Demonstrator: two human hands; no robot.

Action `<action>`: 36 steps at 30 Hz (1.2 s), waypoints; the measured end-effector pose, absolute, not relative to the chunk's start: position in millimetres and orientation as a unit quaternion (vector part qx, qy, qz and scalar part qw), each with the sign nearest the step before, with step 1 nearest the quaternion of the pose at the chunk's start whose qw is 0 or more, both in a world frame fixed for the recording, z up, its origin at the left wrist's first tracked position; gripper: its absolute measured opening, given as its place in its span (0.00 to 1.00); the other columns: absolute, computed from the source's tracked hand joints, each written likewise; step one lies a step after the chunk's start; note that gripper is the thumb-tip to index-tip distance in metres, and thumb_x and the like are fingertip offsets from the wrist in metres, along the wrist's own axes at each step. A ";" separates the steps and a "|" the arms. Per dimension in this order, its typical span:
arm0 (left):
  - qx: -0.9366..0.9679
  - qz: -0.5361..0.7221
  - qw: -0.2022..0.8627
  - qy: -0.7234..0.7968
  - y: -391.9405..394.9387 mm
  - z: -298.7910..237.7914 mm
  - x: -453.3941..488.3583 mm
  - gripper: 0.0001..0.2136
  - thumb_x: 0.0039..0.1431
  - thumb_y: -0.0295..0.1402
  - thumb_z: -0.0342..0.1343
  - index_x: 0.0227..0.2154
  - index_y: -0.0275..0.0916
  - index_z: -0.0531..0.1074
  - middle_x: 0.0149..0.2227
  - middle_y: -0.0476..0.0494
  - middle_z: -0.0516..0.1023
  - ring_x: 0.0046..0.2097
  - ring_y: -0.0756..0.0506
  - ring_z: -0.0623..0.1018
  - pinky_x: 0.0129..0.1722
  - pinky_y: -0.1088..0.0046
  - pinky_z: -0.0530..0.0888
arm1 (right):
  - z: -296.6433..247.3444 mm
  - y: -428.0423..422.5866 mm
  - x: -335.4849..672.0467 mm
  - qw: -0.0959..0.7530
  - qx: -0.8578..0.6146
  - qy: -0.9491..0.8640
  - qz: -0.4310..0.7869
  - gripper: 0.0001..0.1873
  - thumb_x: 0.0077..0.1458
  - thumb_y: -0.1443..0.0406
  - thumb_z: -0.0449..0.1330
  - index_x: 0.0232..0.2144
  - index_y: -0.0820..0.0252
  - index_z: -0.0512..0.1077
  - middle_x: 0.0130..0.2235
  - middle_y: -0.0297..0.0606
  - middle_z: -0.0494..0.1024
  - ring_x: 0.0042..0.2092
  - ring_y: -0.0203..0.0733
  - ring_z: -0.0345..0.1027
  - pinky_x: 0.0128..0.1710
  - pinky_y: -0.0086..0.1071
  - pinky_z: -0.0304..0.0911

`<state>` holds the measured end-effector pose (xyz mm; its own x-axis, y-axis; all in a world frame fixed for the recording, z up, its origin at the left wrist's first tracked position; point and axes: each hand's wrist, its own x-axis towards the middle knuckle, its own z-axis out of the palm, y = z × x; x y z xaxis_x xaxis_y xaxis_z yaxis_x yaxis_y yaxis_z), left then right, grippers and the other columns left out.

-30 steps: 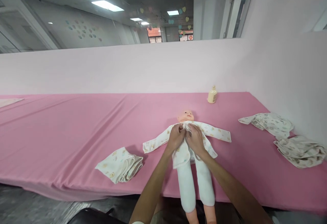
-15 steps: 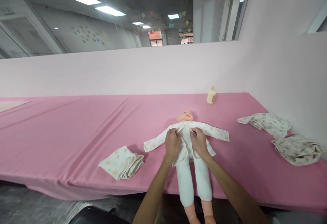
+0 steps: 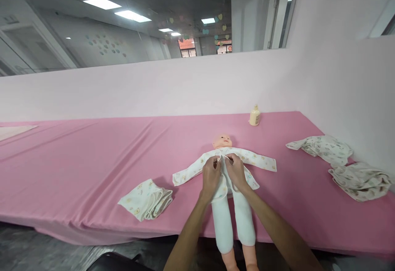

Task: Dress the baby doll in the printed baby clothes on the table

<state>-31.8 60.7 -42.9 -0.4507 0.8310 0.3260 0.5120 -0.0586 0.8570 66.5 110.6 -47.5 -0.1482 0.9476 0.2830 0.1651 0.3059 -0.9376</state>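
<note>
A baby doll [image 3: 222, 141] lies on its back on the pink table [image 3: 92, 155], legs hanging over the near edge. It wears a white printed top [image 3: 262, 162] with sleeves spread out and white leggings [image 3: 222, 225]. My left hand [image 3: 210, 173] and my right hand [image 3: 236, 169] rest side by side on the doll's chest. Both are closed, pinching the two front edges of the top just below the neck.
A folded printed cloth [image 3: 145, 199] lies left of the doll near the table edge. Two crumpled garments [image 3: 322, 148] [image 3: 359, 179] lie at the right by the pink wall. A small cream bottle [image 3: 254, 115] stands at the back.
My hands, which were apart on the top's front half a second ago, have come back together near the doll's neck. The view shifted slightly.
</note>
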 end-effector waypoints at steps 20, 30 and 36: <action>0.586 0.459 0.063 0.665 61.9 -48.0 -36.7 0.14 0.65 0.35 0.46 0.41 0.39 0.76 0.41 0.41 0.80 0.43 0.43 0.77 0.44 0.65 0.70 | -49.5 107.5 70.2 0.474 -0.441 -0.654 0.392 0.10 0.54 0.64 0.52 0.29 0.57 0.73 0.35 0.37 0.78 0.39 0.44 0.68 0.42 0.37 0.61; 0.600 0.458 0.067 0.652 66.3 -48.8 -43.1 0.12 0.65 0.37 0.48 0.40 0.41 0.76 0.39 0.44 0.80 0.42 0.45 0.78 0.43 0.69 0.70 | -46.8 105.5 70.4 0.477 -0.450 -0.639 0.401 0.10 0.54 0.64 0.52 0.30 0.58 0.73 0.35 0.38 0.78 0.40 0.45 0.68 0.43 0.37 0.61; 0.614 0.451 0.035 0.647 67.1 -53.2 -42.1 0.13 0.66 0.36 0.46 0.38 0.40 0.75 0.40 0.43 0.80 0.42 0.45 0.77 0.44 0.69 0.70 | -46.2 104.9 69.7 0.480 -0.456 -0.636 0.396 0.10 0.54 0.64 0.52 0.30 0.58 0.73 0.34 0.37 0.78 0.39 0.44 0.68 0.42 0.36 0.60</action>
<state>-42.1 67.1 -53.2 -0.2441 0.8262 0.5077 0.7626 -0.1599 0.6268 69.7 104.9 -46.2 -0.1235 0.9603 0.2500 0.2001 0.2709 -0.9416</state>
